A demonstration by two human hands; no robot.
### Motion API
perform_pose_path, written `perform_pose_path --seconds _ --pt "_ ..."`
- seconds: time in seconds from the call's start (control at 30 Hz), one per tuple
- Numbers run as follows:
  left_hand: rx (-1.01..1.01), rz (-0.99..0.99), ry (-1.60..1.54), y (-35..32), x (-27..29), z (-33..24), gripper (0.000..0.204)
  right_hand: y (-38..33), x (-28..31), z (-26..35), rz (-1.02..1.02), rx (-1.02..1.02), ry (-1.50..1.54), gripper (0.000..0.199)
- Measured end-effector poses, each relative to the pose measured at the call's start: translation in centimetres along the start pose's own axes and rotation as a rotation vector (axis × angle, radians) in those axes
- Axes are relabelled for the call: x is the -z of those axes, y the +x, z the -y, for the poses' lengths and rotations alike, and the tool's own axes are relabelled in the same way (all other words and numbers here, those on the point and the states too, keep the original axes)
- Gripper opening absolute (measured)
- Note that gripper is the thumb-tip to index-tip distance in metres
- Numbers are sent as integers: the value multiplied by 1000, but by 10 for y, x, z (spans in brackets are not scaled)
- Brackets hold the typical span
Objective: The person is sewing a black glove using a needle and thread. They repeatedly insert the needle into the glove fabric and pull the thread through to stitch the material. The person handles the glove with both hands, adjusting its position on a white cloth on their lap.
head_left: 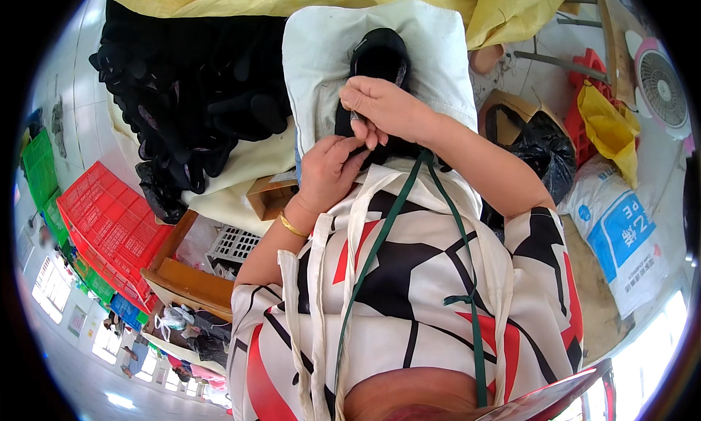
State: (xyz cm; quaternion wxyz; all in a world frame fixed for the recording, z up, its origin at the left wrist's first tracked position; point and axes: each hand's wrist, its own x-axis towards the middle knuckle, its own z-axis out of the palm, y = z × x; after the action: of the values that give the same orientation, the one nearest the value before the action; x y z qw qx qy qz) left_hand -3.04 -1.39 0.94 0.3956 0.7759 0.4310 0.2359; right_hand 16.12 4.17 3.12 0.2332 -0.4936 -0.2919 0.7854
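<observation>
Evidently, the black shoe lay on the white cloth, long axis roughly fore-and-aft. The right hand, nearer, covered its middle; the left hand sat just below-left. Fingers were bunched; whether either gripped anything could not be determined.

A white cloth carries one black shoe; just to its left, a cream cloth bears a heap of black shoes.

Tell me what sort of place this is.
Likely a footwear workshop or small factory: a black shoe on a pale cloth, a dark heap of similar-looking pieces beside it, and red plastic crates at left.
</observation>
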Motion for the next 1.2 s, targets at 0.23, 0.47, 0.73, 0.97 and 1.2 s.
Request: perform_pose_path --seconds 0.23,0.47,0.73,0.97,1.2 --pt "-28 73 -70 10 11 4 23 7 3 -8 22 210 136 20" --pt "-100 114 -43 18 14 10 24 1 9 8 12 30 -83 22" --pt "-55 227 -46 35 18 13 14 19 9 -4 -21 134 428 19" --pt "44 284 -5 39 15 12 17 28 14 1 -94 274 560 17" --pt "706 229 -220 -7 15 5 51 6 29 0 -99 304 455 20"
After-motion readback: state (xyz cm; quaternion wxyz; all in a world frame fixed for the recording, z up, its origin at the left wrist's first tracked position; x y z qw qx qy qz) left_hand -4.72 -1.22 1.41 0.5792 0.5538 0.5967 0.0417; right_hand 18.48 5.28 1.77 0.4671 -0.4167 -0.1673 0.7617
